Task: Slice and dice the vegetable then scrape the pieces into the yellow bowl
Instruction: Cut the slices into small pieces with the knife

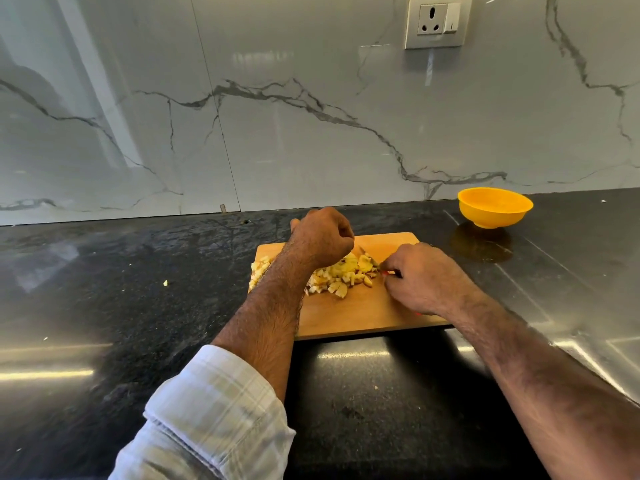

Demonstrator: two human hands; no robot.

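Note:
A wooden cutting board [360,313] lies on the black counter. On it sits a heap of pale yellow diced vegetable pieces [341,277], with a few more at the board's left edge [258,268]. My left hand [318,237] is curled over the far side of the heap, its fingers bent down onto an uncut chunk. My right hand [422,275] grips a knife with a red handle; the blade [369,256] points left into the heap. The yellow bowl [495,206] stands at the back right, apart from the board, and looks empty.
The marble backsplash rises behind the counter, with a wall socket [438,20] at the upper right. A stray vegetable bit [165,283] lies on the counter left of the board. A steel surface [571,289] borders the counter on the right.

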